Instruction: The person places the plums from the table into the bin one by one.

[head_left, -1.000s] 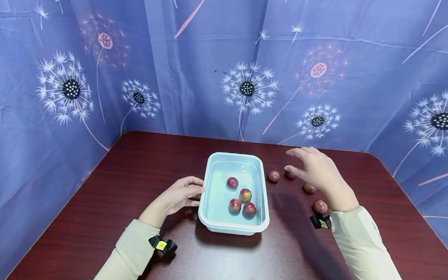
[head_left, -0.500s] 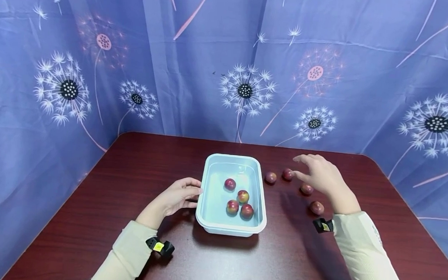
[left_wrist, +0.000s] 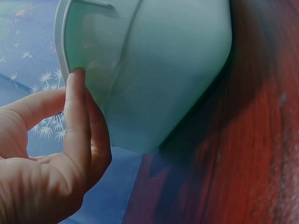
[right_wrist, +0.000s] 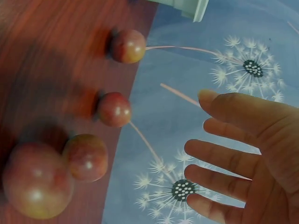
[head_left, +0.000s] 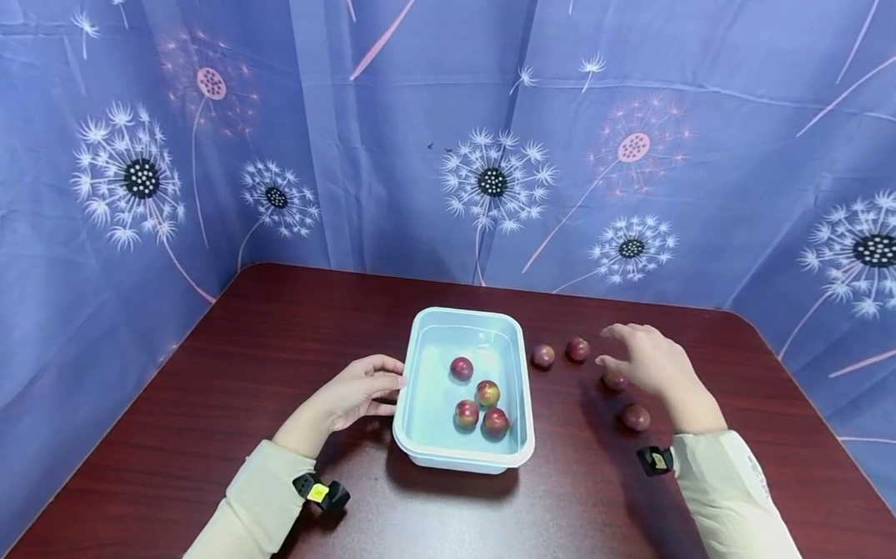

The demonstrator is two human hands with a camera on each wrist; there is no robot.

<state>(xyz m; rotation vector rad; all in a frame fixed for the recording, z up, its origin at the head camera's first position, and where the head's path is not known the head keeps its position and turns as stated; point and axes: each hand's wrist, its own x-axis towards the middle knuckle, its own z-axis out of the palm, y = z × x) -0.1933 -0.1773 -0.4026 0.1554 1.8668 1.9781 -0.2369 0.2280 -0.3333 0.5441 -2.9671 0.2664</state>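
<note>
A pale blue plastic tub (head_left: 425, 458) stands on the dark red table, with several red-and-yellow plums (head_left: 495, 422) on its floor. My left hand (head_left: 356, 392) grips the tub's left rim; in the left wrist view its fingertips (left_wrist: 77, 74) lie right at the rim and against the outer wall (left_wrist: 163, 70). Over the table to the right, my right hand (head_left: 653, 363) hovers with fingers spread and holds nothing. Below and beside it lie several loose plums (head_left: 578, 348), one partly hidden by the hand. The right wrist view shows these plums (right_wrist: 114, 109) left of the fingers.
The table (head_left: 303, 323) ends at a back edge just beyond the tub and the loose plums. Behind it hangs a blue curtain (head_left: 392, 185) with a dandelion print. A black wrist device (head_left: 322, 492) sits at each sleeve.
My right hand has moved right and slightly down, away from the two loose plums nearest the tub, so both now show fully. The left hand keeps its place on the tub.
</note>
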